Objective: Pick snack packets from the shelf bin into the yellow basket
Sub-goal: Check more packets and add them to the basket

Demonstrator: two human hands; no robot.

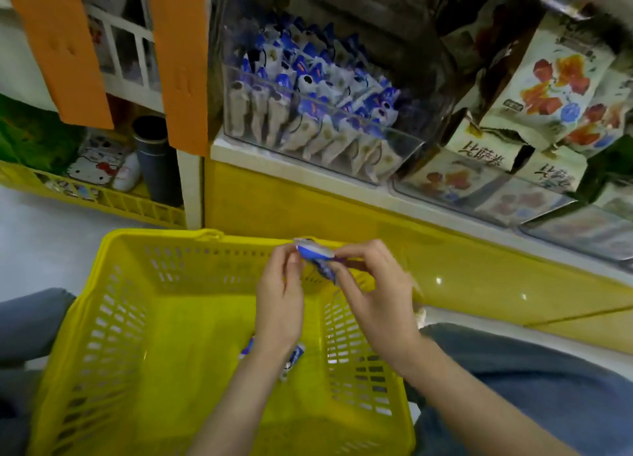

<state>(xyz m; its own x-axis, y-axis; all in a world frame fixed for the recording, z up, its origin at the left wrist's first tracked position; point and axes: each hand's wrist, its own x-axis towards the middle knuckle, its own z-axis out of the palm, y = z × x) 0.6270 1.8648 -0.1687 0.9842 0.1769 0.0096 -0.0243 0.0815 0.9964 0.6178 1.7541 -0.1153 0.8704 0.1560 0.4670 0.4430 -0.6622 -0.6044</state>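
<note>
A blue and white snack packet [317, 256] hangs over the far side of the yellow basket [144, 318]. My left hand [279, 301] pinches its left end and my right hand [373, 298] pinches its right end. Under my left wrist, another blue and white packet [294, 356] lies on the basket floor, partly hidden. The clear shelf bin [404, 154] above holds several rows of the same blue and white packets [308, 96].
Clear bins to the right hold white packets printed with orange and red fruit [555, 89]. A yellow shelf base [342, 212] runs behind the basket. At left a yellow crate [113, 199] holds a dark flask [154, 161] and small items. My knees flank the basket.
</note>
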